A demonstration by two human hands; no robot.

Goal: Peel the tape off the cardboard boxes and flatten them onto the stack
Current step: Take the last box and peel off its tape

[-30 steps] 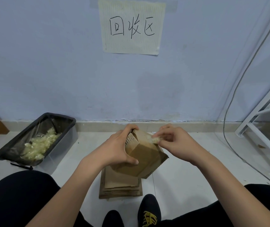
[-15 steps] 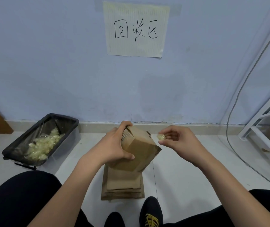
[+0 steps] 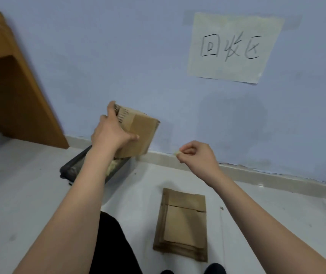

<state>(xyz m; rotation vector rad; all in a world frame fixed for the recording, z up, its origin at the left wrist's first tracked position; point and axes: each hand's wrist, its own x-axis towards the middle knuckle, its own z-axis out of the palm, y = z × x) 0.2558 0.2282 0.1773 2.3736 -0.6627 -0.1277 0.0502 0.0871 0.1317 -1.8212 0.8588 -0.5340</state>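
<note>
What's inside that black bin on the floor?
Pale crumpled tape shows in the black bin, just beside the left forearm. That arm and the box gripped by the left hand cover most of the inside, so the rest is hidden.

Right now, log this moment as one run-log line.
left hand: holds cardboard box above bin | right hand: pinches tape wad | stack: flat on floor | box not yet flattened

One cardboard box [image 3: 138,133], one flattened stack [image 3: 182,224], one bin [image 3: 73,169] (partly hidden), two hands.
</note>
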